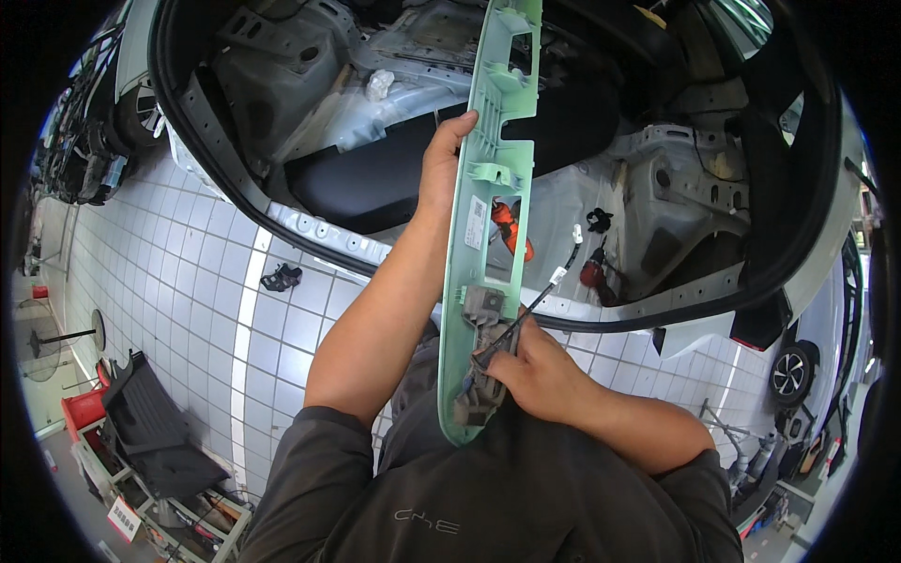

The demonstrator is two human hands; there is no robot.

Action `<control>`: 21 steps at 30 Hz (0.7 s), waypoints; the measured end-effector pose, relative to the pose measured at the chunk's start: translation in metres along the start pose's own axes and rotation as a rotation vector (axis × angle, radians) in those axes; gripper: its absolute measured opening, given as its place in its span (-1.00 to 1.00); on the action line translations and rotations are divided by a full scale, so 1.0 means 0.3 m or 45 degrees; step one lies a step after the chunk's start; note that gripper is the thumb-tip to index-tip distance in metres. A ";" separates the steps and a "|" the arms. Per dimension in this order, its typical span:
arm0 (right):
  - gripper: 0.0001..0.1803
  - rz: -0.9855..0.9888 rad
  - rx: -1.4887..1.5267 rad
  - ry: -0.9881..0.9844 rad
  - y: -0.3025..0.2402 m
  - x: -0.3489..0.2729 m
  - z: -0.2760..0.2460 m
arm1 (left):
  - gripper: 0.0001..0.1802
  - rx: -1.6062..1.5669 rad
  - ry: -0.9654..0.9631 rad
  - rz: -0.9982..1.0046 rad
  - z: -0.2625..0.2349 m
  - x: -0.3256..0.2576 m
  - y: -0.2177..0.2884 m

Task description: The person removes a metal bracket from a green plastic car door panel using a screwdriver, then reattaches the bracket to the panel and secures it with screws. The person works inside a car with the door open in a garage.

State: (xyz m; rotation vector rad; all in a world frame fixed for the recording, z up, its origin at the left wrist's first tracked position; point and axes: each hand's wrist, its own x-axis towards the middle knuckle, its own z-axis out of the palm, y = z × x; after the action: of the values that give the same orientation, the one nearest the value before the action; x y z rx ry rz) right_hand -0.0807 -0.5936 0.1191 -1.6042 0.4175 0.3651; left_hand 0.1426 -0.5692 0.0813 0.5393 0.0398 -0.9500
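Observation:
A long pale green plastic trim panel (495, 178) stands almost upright in front of me, its lower end against my dark shirt. My left hand (441, 164) grips its left edge about halfway up. My right hand (533, 368) is closed at the panel's lower end, fingers on a grey latch unit (481, 310) and a thin black cable (542, 293) with white connectors at its end. An orange-handled tool (509, 230) lies on the metal behind the panel.
Beyond the panel is the open rear of a stripped car body (657, 178) with bare grey metal and a black seal along its sill. The floor (202, 281) is white tile. Black trim parts (150, 427) lie on a rack at lower left. Other cars stand at both sides.

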 end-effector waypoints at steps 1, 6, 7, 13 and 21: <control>-0.44 0.003 -0.014 0.010 -0.003 0.000 0.000 | -0.53 0.003 0.000 -0.005 0.000 -0.001 -0.002; -0.43 0.094 0.232 -0.090 -0.019 0.003 -0.018 | -0.50 -0.008 0.032 -0.034 0.009 -0.016 -0.003; -0.43 0.095 0.314 -0.093 -0.016 0.006 -0.021 | -0.50 0.001 -0.002 -0.033 0.003 -0.016 -0.002; -0.40 0.041 0.452 -0.091 -0.025 0.024 -0.027 | -0.52 0.059 0.058 0.020 0.022 -0.022 -0.011; -0.17 0.057 0.269 -0.036 -0.059 0.028 -0.025 | -0.56 -0.004 0.051 0.009 0.029 -0.024 -0.012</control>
State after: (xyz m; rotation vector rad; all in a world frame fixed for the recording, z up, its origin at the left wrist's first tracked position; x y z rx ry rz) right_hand -0.0650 -0.6006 0.1312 -1.3846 0.4559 0.3649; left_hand 0.1338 -0.5694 0.0891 0.5550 0.0752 -0.9324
